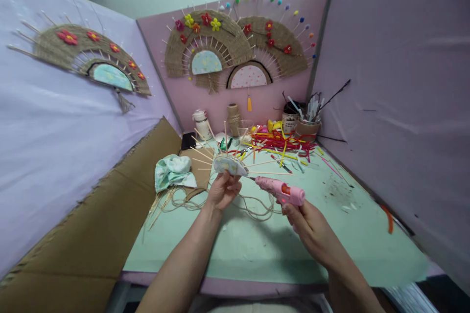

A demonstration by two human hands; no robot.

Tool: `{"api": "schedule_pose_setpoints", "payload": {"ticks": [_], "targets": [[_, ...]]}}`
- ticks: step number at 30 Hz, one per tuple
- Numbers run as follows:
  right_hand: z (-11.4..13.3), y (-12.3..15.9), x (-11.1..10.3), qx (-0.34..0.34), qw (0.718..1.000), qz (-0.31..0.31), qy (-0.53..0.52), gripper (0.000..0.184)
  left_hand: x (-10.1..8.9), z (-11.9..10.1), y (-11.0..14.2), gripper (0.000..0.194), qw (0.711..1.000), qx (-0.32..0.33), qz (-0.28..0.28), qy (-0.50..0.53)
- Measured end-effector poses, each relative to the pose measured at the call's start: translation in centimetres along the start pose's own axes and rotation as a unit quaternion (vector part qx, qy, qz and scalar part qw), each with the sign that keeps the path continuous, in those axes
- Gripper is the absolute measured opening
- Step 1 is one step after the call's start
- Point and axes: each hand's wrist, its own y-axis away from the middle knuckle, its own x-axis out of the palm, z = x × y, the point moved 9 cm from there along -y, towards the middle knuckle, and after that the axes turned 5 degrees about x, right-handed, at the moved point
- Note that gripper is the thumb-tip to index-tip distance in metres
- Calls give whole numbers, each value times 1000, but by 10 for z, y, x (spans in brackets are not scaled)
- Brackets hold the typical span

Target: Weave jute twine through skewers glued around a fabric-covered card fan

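Note:
My left hand (223, 190) is closed on the lower edge of a small fan frame (230, 165), a half-round piece covered in pale floral cloth with thin wooden sticks fanning out from it. Wrapped round the handle of a pink glue gun (281, 190) is my right hand (308, 225). The gun's nozzle points left and lies close to the right end of the fan frame; whether they touch I cannot tell. Loops of twine (257, 211) lie on the table below the fan frame.
Crumpled floral cloth (172, 172), loose sticks (161, 205) and cardboard (200, 168) lie at left. Red and yellow pipe cleaners (282, 142), a twine spool (233, 120), a white bottle (201, 124) and a pot of glue sticks (307, 129) stand behind. Finished fans (209, 34) hang on the partition.

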Motion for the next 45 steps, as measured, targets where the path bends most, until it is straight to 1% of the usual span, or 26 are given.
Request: {"api": "schedule_pose_setpoints", "payload": {"ticks": [2, 4, 5, 6, 8, 10, 12, 14, 16, 17, 18, 19, 21, 22, 23, 24, 25, 26, 27, 30, 33, 35, 37, 40, 42, 45], "targets": [[-3, -3, -4, -13, 997, -4, 71, 37, -2, 0, -1, 26, 1000, -3, -4, 16], [-18, -6, -16, 7, 986, -30, 165, 36, -3, -2, -2, 24, 1000, 1, -5, 27], [-29, -8, -25, 27, 973, -50, 223, 36, -3, -2, -2, 22, 1000, 5, -6, 28], [-41, -9, -35, 46, 954, -73, 287, 36, -4, -3, -3, 20, 1000, 11, -8, 26], [-62, -9, -56, 70, 898, -119, 417, 33, -5, -4, -3, 17, 1000, 19, -16, 17], [-84, -9, -73, 99, 846, -141, 505, 30, -6, -3, -3, 16, 999, 24, -24, 9], [-109, -8, -86, 161, 815, -132, 541, 34, -6, -4, -3, 17, 999, 35, -27, 3], [-130, -5, -95, 223, 798, -112, 549, 37, -5, -7, -4, 21, 998, 58, -30, -12], [-132, -3, -98, 239, 791, -119, 550, 36, -6, -11, -5, 23, 995, 88, -38, -40], [-125, -5, -96, 221, 797, -132, 546, 34, -6, -12, -5, 24, 992, 104, -42, -58], [-113, -7, -91, 188, 812, -149, 532, 33, -6, -14, -5, 24, 989, 118, -45, -75], [-98, -11, -81, 143, 838, -156, 503, 33, -6, -16, -5, 24, 986, 131, -48, -91], [-63, -18, -55, 42, 908, -161, 384, 32, -5, -17, -4, 25, 979, 155, -52, -122], [-48, -23, -38, 6, 943, -143, 302, 33, -4, -18, -3, 27, 975, 166, -52, -136], [-39, -28, -19, -5, 969, -104, 222, 34, -2, -19, -2, 28, 972, 177, -51, -149], [-32, -34, 2, -4, 987, -59, 149, 33, 0, -20, -2, 29, 968, 188, -48, -161], [-29, -40, 21, 10, 996, -18, 88, 33, 3, -21, -1, 31, 964, 198, -42, -173], [-30, -45, 36, 38, 999, 4, 36, 32, 5, -21, 0, 32, 961, 205, -35, -182], [-32, -50, 46, 66, 998, 9, -12, 32, 8, -21, 0, 33, 959, 211, -27, -189], [-43, -58, 66, 118, 980, 23, -157, 29, 13, -20, -1, 32, 956, 216, -5, -198], [-50, -58, 70, 147, 941, 32, -303, 29, 14, -20, -1, 31, 955, 221, 4, -200], [-53, -57, 62, 161, 918, 0, -362, 30, 13, -19, -1, 31, 954, 219, 1, -205], [-56, -56, 48, 159, 916, -59, -364, 30, 11, -19, -2, 31, 954, 215, -10, -208], [-54, -55, 25, 136, 936, -143, -291, 30, 8, -18, -2, 35, 956, 208, -31, -204], [-53, -55, 17, 128, 945, -174, -247, 31, 8, -18, -2, 36, 958, 204, -28, -201], [-53, -55, 13, 131, 948, -194, -215, 33, 11, -16, -2, 34, 959, 199, -13, -201]]}}
